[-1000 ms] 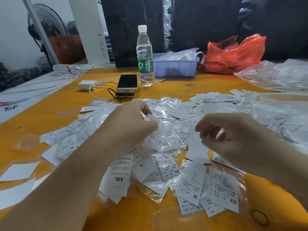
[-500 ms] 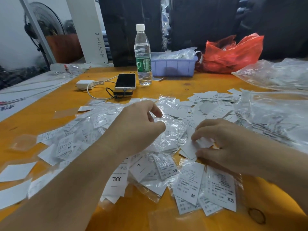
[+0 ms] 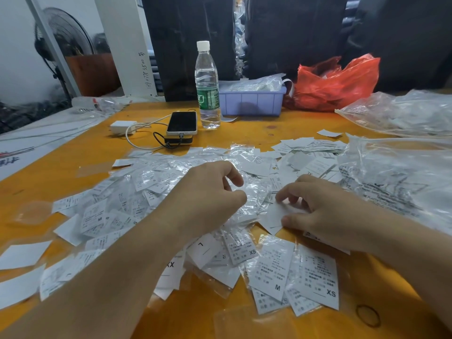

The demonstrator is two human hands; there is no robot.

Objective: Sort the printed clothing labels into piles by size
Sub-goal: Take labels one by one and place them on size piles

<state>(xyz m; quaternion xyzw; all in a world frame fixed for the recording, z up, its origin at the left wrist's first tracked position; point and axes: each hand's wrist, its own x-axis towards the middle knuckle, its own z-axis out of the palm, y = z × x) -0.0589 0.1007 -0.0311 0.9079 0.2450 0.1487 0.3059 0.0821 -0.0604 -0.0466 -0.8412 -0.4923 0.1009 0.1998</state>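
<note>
White printed labels, many in clear plastic sleeves, lie in a loose heap across the orange table. Near the front edge I can read an XS label, an M label and an L label. My left hand hovers over the heap's middle, fingers curled round a crinkled clear packet. My right hand pinches a blank-side-up white label between thumb and fingertips, low on the pile. A flatter stack of labels sits further back on the right.
Behind the heap stand a water bottle, a phone on a power bank with a cable to a white charger, a purple bin and a red bag. Large clear bags crowd the right side. A rubber band lies front right.
My right hand came down from mid-air onto the pile and now pinches a white label there. My left hand shifted slightly right over the heap.
</note>
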